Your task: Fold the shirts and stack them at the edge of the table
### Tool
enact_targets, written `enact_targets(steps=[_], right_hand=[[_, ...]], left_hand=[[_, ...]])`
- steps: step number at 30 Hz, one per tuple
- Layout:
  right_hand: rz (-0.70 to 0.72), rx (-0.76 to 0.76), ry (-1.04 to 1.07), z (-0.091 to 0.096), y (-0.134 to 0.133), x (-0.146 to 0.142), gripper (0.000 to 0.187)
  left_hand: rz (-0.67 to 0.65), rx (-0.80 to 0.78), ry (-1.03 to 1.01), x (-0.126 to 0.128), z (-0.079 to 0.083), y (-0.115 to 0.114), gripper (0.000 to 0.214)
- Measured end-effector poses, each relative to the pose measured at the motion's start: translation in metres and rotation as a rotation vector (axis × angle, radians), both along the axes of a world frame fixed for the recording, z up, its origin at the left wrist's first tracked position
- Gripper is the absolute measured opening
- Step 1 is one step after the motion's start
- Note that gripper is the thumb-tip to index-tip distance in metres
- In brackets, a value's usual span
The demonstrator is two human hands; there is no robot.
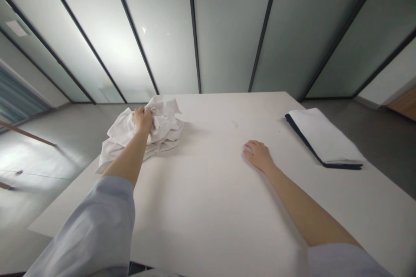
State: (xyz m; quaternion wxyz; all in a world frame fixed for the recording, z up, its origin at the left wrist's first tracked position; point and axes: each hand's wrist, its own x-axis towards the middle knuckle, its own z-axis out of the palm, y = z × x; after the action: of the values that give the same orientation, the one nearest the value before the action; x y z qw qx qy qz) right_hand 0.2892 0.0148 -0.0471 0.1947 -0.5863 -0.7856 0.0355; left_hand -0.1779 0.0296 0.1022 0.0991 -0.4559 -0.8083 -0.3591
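My left hand (143,120) reaches to the far left of the white table (211,207) and is closed on a crumpled white cloth (164,127) that lies in a heap there. My right hand (258,154) rests palm down on the bare tabletop near the middle, fingers loosely curled, holding nothing. A folded white cloth stacked on a dark navy one (325,136) lies near the table's right edge, well apart from my right hand.
Frosted glass wall panels with dark frames (195,30) stand behind the table's far edge. Grey floor surrounds the table. A thin wooden pole (26,134) shows at the far left.
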Motion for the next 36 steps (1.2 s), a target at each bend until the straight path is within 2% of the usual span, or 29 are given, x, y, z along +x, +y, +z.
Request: enact_targets(steps=[2, 3, 5, 6, 7, 9, 11, 13, 15, 17, 19, 21, 23, 26, 30, 33, 36], right_hand=[[0.004, 0.001, 0.047, -0.002, 0.002, -0.001, 0.031], [0.005, 0.009, 0.097, -0.003, 0.003, 0.0, 0.03], [-0.03, 0.072, 0.255, -0.005, 0.007, 0.007, 0.031], [-0.08, 0.138, 0.353, -0.005, 0.009, 0.012, 0.033], [-0.154, 0.224, 0.453, -0.006, 0.012, 0.019, 0.034], [-0.335, 0.422, 0.627, -0.006, 0.016, 0.033, 0.037], [-0.478, 0.572, 0.722, -0.005, 0.019, 0.046, 0.038], [-0.53, 0.618, 0.719, -0.004, 0.019, 0.051, 0.039], [-0.5, 0.549, 0.614, -0.004, 0.018, 0.049, 0.041], [-0.434, 0.396, 0.432, -0.002, 0.015, 0.04, 0.041], [-0.39, 0.206, 0.224, 0.0, 0.01, 0.029, 0.041], [-0.378, 0.043, 0.054, 0.004, 0.006, 0.021, 0.041], [-0.369, -0.052, -0.053, 0.011, 0.001, 0.017, 0.044], [-0.334, -0.097, -0.149, 0.022, -0.004, 0.015, 0.044], [-0.295, -0.079, -0.216, 0.035, -0.01, 0.011, 0.036], [-0.168, -0.054, -0.181, 0.04, -0.017, 0.001, 0.033], [0.074, -0.067, -0.088, 0.04, -0.025, -0.011, 0.032]], left_hand=[[-0.062, 0.141, 0.012, 0.023, 0.019, 0.016, 0.022], [-0.135, 0.178, 0.031, 0.041, 0.025, 0.025, 0.022], [-0.337, 0.161, 0.122, 0.088, 0.03, 0.037, 0.024], [-0.476, 0.098, 0.185, 0.114, 0.027, 0.04, 0.025], [-0.636, 0.007, 0.259, 0.14, 0.02, 0.041, 0.029], [-0.904, -0.161, 0.393, 0.188, -0.004, 0.034, 0.055], [-1.038, -0.286, 0.439, 0.224, -0.037, 0.018, 0.072], [-1.045, -0.379, 0.413, 0.245, -0.071, 0.0, 0.068], [-1.012, -0.455, 0.362, 0.251, -0.1, -0.017, 0.063], [-0.997, -0.473, 0.311, 0.25, -0.118, -0.028, 0.061], [-0.989, -0.444, 0.267, 0.245, -0.127, -0.034, 0.062], [-0.982, -0.407, 0.239, 0.242, -0.13, -0.035, 0.065], [-0.971, -0.387, 0.23, 0.241, -0.13, -0.035, 0.07], [-0.942, -0.38, 0.238, 0.243, -0.13, -0.035, 0.071], [-0.846, -0.376, 0.238, 0.242, -0.13, -0.033, 0.061], [-0.685, -0.315, 0.229, 0.236, -0.127, -0.031, 0.057], [-0.57, -0.244, 0.232, 0.229, -0.122, -0.029, 0.053]])
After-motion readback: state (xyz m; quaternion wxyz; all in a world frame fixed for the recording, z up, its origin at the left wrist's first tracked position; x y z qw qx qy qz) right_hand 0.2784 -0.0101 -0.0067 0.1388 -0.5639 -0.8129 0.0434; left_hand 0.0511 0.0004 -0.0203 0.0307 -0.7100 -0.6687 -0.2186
